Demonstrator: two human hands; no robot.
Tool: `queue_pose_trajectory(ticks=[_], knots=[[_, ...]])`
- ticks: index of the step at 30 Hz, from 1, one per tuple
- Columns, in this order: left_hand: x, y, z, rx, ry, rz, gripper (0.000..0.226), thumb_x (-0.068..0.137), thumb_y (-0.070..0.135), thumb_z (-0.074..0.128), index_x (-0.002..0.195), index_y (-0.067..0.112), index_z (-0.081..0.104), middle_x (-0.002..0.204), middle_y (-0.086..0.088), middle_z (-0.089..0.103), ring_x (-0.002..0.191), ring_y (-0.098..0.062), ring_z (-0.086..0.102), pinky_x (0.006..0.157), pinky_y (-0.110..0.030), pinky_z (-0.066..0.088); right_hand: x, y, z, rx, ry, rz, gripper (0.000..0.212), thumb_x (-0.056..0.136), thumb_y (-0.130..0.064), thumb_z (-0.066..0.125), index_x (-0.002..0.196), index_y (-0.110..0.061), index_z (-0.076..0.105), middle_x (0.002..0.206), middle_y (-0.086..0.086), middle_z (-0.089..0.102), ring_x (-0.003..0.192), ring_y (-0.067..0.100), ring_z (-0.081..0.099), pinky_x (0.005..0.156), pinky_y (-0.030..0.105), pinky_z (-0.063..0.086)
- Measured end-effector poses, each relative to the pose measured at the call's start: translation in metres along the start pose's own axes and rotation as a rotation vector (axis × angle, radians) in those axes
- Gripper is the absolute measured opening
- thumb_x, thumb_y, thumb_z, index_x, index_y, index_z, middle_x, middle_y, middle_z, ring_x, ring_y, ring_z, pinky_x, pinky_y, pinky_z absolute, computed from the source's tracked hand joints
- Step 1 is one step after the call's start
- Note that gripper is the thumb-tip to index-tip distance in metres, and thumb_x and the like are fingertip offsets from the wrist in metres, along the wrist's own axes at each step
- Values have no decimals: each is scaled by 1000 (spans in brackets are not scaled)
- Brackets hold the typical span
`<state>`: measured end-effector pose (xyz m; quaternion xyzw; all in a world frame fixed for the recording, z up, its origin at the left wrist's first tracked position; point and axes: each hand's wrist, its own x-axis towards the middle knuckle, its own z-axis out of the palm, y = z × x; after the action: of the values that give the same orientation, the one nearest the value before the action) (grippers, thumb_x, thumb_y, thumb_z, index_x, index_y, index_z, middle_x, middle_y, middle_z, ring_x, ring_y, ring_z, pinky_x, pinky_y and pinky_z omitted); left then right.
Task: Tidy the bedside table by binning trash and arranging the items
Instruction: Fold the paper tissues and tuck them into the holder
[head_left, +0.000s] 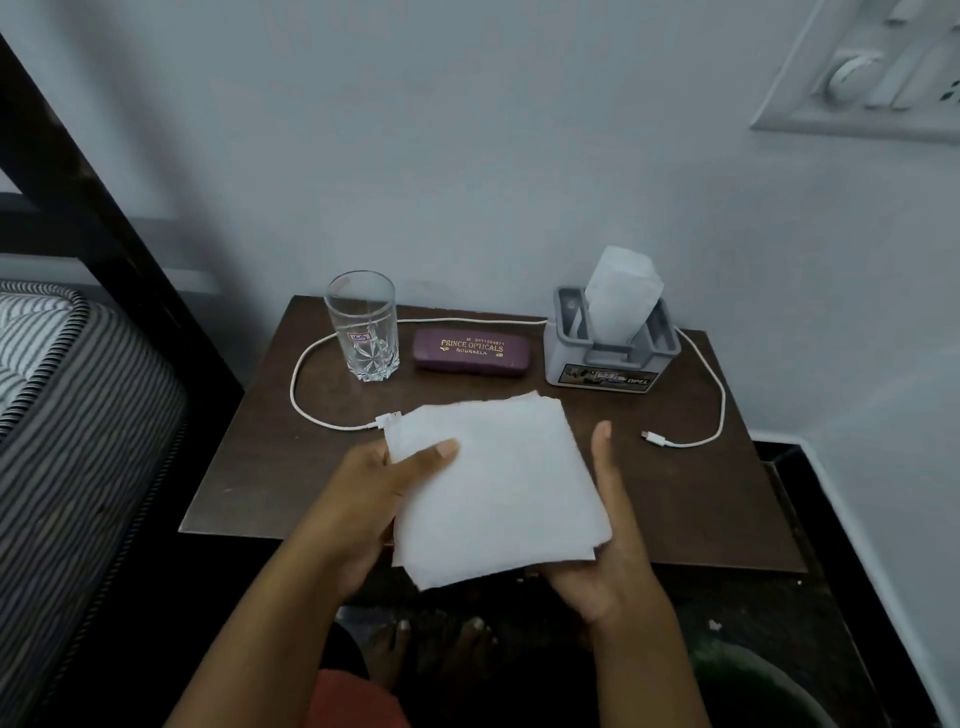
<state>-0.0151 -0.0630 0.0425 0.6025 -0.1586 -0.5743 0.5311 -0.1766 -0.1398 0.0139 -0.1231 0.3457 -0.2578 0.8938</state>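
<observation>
Left hand (363, 499) is pinching the folded tissues (493, 478) in its grip, right hand (613, 561) cradling them open-palmed over the worktop (270, 467), probably needing careful slotting into the far-right holder (569, 358).

A: Looking from where?
B: From head height, worn on the head, wide-angle, tilted forward and down onto the bedside table (260, 467).
A: Facing what?
B: Facing the wall (467, 156) behind it, mattress (78, 415) at the left edge, switch plate (862, 73) top right.
A: How close?
B: Close: left hand (374, 499), right hand (618, 545) and folded tissue (493, 483) filling the lower centre, forearms cut by the bottom edge.
</observation>
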Motion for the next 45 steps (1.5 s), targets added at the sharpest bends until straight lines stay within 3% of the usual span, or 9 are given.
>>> queue_pose_trajectory(ticks=[6,11,21,27,30,33,37,40,45], knots=[[26,-30,-19,21,99,-28,24,84,14,64,104,0,67,92,-14,75,78,-23,72,64,-31,59,17,10,-14,-454,152,-114,27,77,-18,67,101,-6,70,98,13,74,84,21,70,71,29,58],[43,-40,-24,103,131,40,22,85,3,61,107,0,65,85,-9,73,64,-12,70,51,-21,54,28,13,-21,-601,315,-203,22,84,-8,64,106,-6,67,94,9,74,80,20,70,67,30,58],[57,-51,-14,332,190,148,63,80,-2,66,137,11,42,111,-11,66,95,-23,63,73,-30,52,32,25,-5,-1159,528,-452,31,86,-5,58,116,-11,64,107,7,71,82,13,64,68,22,50],[50,-46,7,293,196,294,76,87,2,59,148,19,19,86,5,70,83,-15,65,84,-35,50,31,42,22,-1508,498,-632,52,89,-10,52,134,-33,45,106,10,66,97,24,63,84,34,51],[45,-41,18,-26,139,256,61,94,15,50,147,23,22,97,-1,69,80,-7,66,72,-24,54,35,46,22,-1395,486,-650,46,88,-8,51,130,-29,49,99,9,71,87,21,67,76,29,54],[38,-36,26,-118,108,221,49,97,30,40,144,25,30,113,-6,62,101,-10,63,75,-14,54,33,41,23,-1154,484,-597,38,92,-9,49,126,-23,53,104,3,70,79,3,61,65,4,44],[39,-34,27,-121,64,201,39,94,43,34,130,33,44,115,-6,64,108,-16,62,84,-20,51,34,32,23,-916,487,-519,32,88,-28,59,120,-24,56,90,-10,69,81,1,61,75,20,48],[41,-31,24,-86,107,320,26,92,27,47,116,25,57,112,-2,67,100,-10,64,73,-15,54,28,25,17,-826,489,-529,38,82,-13,66,118,-20,57,81,-8,72,79,10,70,79,38,57],[54,-9,36,-56,-78,223,23,86,17,58,107,9,65,99,-3,75,91,-15,70,69,-22,57,21,-13,12,-650,333,-542,35,84,-7,64,118,-13,55,99,0,73,86,13,71,68,25,58]])
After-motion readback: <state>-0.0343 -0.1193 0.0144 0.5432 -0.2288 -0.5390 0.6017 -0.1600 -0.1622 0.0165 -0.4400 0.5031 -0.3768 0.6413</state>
